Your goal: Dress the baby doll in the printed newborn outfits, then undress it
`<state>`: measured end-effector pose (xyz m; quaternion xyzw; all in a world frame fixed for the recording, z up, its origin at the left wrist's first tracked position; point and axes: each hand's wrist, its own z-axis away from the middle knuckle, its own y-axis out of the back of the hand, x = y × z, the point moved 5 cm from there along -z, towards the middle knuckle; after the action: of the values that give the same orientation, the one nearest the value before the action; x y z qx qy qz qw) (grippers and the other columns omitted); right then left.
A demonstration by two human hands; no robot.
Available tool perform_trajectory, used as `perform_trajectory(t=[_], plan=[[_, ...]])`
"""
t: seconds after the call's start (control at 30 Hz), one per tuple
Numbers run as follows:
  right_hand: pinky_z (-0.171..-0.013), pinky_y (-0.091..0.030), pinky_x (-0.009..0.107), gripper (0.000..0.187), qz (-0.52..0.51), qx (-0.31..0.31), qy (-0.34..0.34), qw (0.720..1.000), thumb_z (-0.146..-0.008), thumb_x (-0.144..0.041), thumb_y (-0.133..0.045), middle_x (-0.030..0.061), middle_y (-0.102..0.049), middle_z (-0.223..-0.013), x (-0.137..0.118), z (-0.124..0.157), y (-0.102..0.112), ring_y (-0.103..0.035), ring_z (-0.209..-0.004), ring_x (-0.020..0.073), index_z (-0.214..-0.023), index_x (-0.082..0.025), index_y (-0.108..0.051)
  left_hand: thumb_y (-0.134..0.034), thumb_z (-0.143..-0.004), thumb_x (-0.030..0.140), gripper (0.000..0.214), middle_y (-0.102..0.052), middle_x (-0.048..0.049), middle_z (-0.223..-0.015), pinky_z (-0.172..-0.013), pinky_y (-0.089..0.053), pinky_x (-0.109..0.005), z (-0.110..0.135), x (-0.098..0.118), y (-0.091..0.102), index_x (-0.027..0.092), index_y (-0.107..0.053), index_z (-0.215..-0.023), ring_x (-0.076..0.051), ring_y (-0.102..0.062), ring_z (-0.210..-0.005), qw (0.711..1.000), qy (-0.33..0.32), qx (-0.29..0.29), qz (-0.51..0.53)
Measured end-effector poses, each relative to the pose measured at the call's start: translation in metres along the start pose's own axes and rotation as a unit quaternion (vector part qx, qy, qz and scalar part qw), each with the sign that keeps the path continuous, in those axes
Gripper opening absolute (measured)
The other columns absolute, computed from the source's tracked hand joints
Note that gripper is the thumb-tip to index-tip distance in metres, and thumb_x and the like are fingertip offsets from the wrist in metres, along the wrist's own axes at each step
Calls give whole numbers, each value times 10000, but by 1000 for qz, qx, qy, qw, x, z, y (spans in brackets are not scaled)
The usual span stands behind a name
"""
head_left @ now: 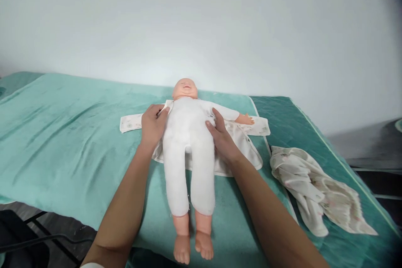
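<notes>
A baby doll (188,123) with a white cloth body lies on its back, its head toward the wall and its bare feet toward me. Spread beneath it is a white patterned baby shirt (241,138), sleeves stretched out to both sides. My left hand (153,123) pinches the shirt's edge between thumb and fingers, by the doll's shoulder. That side's doll arm is hidden from view. My right hand (221,136) grips the doll's side at the torso, thumb on top and some fingers out of sight. The doll's other arm lies stretched out over the shirt's sleeve.
The bed carries a green cover (78,134). Crumpled patterned baby clothing (314,184) lies at the right on a darker green part. A white wall (201,29) stands behind the bed. A black cable (47,238) runs at the lower left.
</notes>
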<state>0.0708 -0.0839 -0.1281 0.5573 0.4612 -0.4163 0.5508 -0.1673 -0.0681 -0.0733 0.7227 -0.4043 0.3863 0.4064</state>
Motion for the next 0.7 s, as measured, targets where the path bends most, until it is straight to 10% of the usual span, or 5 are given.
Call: perform_trajectory(t=[0.2,0.43,0.7], plan=[[-1297,-182,400,881,-12,0,-32,999,-921,-705,-499,37,-140,-1721,-7,6,1,-164,-1584,198,-1625,-291,-166,-640,-873,369,205,-545,18,-629,-580,-344,-255,8,0,11,197,-688,-774,-127,-472,-624,995,87,-46,19],[-1293,-202,380,878,-30,6,-15,999,-920,-698,-519,41,-170,-1715,-2,3,1,-183,-1578,180,-1616,-283,-179,-727,-822,453,441,-738,-111,-1029,-499,-451,-271,29,27,-1,201,-711,-1183,-176,-684,-663,908,139,-283,275],[-1291,-205,382,856,-15,0,-18,1000,-920,-715,-504,19,-182,-1713,-4,5,2,-185,-1577,206,-1611,-301,-215,-566,-940,308,208,-739,-44,-1112,-903,-520,-322,26,22,1,227,-729,-1040,-184,-658,-1049,996,-35,-58,52]])
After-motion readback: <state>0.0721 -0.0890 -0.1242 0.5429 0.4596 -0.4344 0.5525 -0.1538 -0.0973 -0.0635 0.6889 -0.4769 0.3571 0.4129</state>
